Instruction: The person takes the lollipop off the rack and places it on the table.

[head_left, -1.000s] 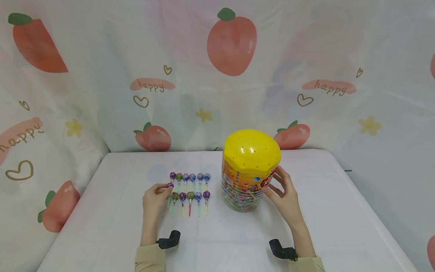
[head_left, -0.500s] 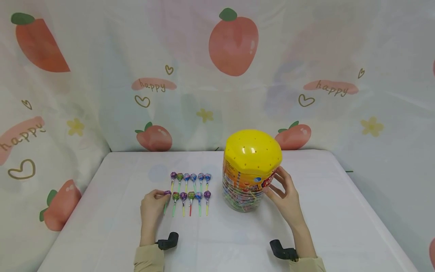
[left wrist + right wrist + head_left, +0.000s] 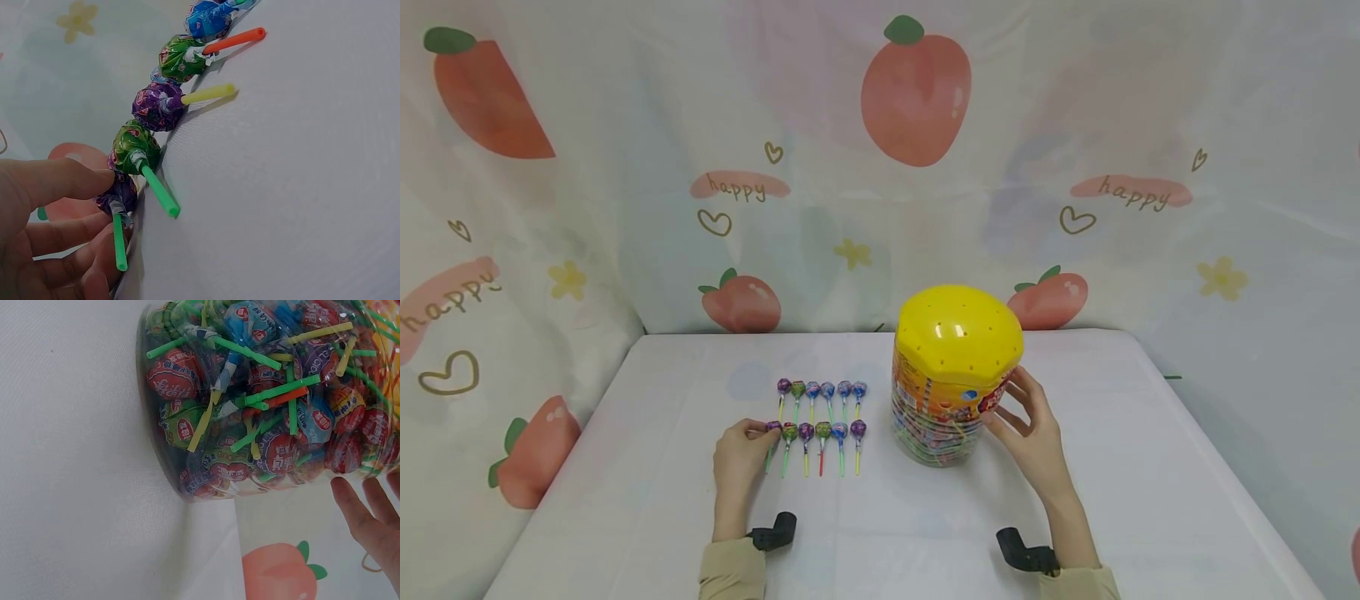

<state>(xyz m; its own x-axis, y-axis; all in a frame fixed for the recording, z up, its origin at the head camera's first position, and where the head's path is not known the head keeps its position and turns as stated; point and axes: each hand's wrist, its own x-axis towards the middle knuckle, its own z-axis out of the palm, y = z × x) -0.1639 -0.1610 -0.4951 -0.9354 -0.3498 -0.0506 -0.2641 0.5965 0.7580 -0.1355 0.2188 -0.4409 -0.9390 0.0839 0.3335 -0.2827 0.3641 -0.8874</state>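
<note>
My left hand (image 3: 741,458) pinches a purple-wrapped lollipop (image 3: 119,195) with a green stick between thumb and fingers. This lollipop sits at the left end of the front row, right beside a green-wrapped lollipop (image 3: 134,150). A purple lollipop (image 3: 157,107) with a yellow stick follows in that row. Against the side of a big clear plastic jar (image 3: 932,425) with a yellow lid (image 3: 958,333) rest the spread fingers of my right hand (image 3: 1032,433). Many lollipops (image 3: 275,453) fill the jar, seen through its wall in the right wrist view.
Behind the front row lies a second row of lollipops (image 3: 827,390), heads pointing away and sticks toward me. The white-covered table (image 3: 895,542) reaches back to a fruit-printed curtain (image 3: 820,108). Black mounts (image 3: 775,532) are strapped at both wrists.
My left hand has brought the purple lollipop down from between the rows to the front row's left end, then slightly right toward its neighbour. The right hand and jar stay put.
</note>
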